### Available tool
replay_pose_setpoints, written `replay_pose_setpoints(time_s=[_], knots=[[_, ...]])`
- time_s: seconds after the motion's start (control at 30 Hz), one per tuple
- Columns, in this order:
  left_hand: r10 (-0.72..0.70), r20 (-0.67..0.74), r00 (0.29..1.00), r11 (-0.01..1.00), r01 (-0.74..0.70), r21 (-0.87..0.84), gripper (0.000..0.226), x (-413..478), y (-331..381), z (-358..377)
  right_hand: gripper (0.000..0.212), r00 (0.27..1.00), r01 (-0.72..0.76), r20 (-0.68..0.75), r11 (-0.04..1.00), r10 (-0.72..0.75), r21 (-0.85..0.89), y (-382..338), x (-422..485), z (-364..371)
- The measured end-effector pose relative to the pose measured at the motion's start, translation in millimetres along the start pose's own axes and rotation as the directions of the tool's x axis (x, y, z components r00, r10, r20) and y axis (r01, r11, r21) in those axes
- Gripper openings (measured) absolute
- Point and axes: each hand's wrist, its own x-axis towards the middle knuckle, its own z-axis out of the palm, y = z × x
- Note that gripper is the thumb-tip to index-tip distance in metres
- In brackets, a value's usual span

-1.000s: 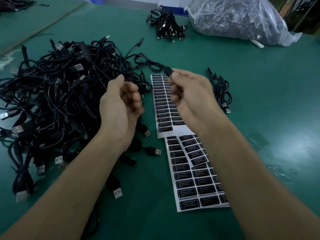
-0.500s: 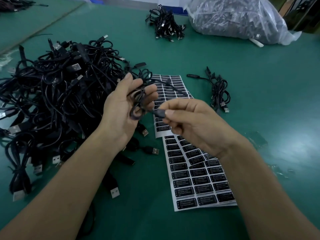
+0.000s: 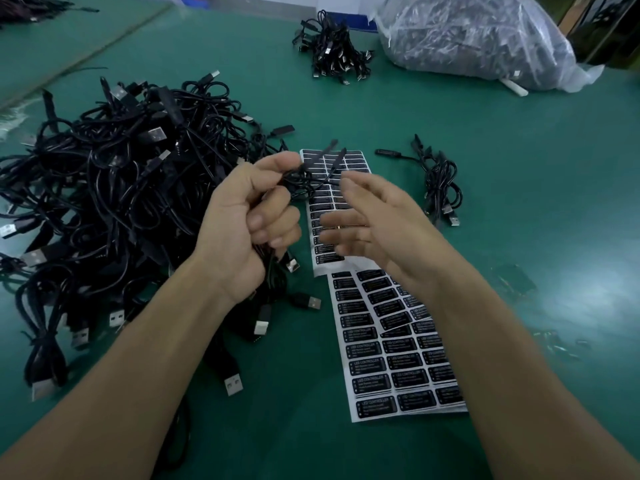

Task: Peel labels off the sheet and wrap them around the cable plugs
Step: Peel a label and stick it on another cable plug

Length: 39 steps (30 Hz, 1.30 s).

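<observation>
The left hand (image 3: 242, 237) curls its fingers round a coiled black cable (image 3: 304, 180) at frame centre. The right hand (image 3: 377, 230), blurred, seems loose and spread just beside the coil, holding nothing. Two label sheets (image 3: 391, 362) lie beneath, centre to lower centre. The cable pile (image 3: 114, 188) fills the left.

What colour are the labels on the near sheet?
The rectangular paper labels are black with white print; head view.

The cables (image 3: 114, 188) have matt black plastic sheaths and shiny metal plugs (image 3: 232, 382). The labels (image 3: 360, 336) are glossy black on white paper. The table (image 3: 519, 202) looks smooth, faintly shiny; the bag (image 3: 485, 39) is clear crinkled plastic.
</observation>
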Motion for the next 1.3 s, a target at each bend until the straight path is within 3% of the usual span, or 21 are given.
replay_pose_setpoints(time_s=[0.1, 0.23, 0.37, 0.47, 0.57, 0.63, 0.8, 0.97, 1.1, 1.3], knots=[[-0.11, 0.107, 0.988, 0.994, 0.111, -0.008, 0.031, -1.1, 3.6, 0.0, 0.024, 1.0, -0.005, -0.007, 0.993, 0.006, 0.115, -1.3, 6.5, 10.3], [-0.175, 0.082, 0.981, 0.964, 0.153, 0.218, 0.03, -0.5, -1.2, 2.0, 0.039, 0.997, 0.065, -0.058, 0.947, -0.049, 0.314, -2.2, 8.6, 10.8], [-0.144, 0.053, 0.988, 0.898, 0.108, 0.427, 0.025, 0.3, -9.9, 2.9, 0.013, 0.978, 0.167, -0.151, 0.974, -0.144, 0.154, 1.6, 7.1, -1.5], [-0.101, 0.052, 0.993, 0.848, 0.059, 0.526, 0.02, -1.1, -13.5, 5.8, 0.015, 0.963, 0.223, -0.16, 0.974, -0.215, 0.036, 3.0, 6.0, -10.4], [-0.03, 0.063, 0.998, 0.832, -0.01, 0.554, 0.018, -2.8, -16.4, 8.4, 0.018, 0.953, 0.286, -0.096, 0.958, -0.286, -0.015, 4.8, 3.6, -19.3], [0.002, 0.068, 0.998, 0.824, -0.04, 0.565, 0.028, -3.6, -16.8, 10.6, 0.019, 0.938, 0.344, -0.049, 0.939, -0.344, -0.02, 6.7, 3.3, -25.6], [-0.048, 0.073, 0.996, 0.806, -0.005, 0.592, 0.052, -3.9, -17.1, 12.7, 0.016, 0.891, 0.454, 0.024, 0.891, -0.454, 0.003, 10.1, 4.4, -36.1], [-0.108, 0.053, 0.993, 0.781, 0.052, 0.622, 0.044, 0.4, -14.0, 13.8, 0.02, 0.82, 0.571, 0.027, 0.816, -0.571, -0.094, 13.8, 7.3, -35.0], [-0.152, 0.05, 0.987, 0.815, 0.096, 0.572, 0.043, 4.2, -8.9, 13.3, 0.029, 0.804, 0.594, 0.032, 0.802, -0.593, -0.059, 12.7, 7.5, -32.9], [-0.25, 0.038, 0.968, 0.816, 0.189, 0.546, 0.038, 11.9, -7.1, 12.6, 0.017, 0.807, 0.589, 0.028, 0.8, -0.59, -0.114, 11.8, 5.4, -31.0]])
